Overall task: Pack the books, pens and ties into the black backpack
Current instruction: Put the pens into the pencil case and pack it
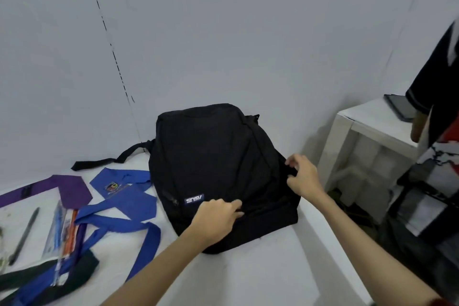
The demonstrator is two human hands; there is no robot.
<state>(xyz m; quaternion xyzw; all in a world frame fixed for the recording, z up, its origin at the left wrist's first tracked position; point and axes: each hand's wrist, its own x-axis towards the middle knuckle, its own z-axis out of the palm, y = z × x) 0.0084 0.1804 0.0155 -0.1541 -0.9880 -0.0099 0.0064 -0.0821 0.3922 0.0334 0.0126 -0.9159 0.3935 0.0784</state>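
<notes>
Progress: so far we see nothing packed; the step in hand looks like opening the bag.
Backpack: black backpack [213, 166] lies closed on the white surface [248, 278]; contents hidden.
Left hand [216, 218]: fingers curled, pinching its near front fabric.
Right hand [301, 175]: gripping its right side.
Left to pack: blue ties [124, 216], purple tie [67, 187], pens [62, 228], near left; no books visible.

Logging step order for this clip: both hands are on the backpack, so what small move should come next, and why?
Probably unzip it: the black backpack looks shut, the right hand pinches at its side, the left hand grips the front, and the blue ties lie outside.
</notes>
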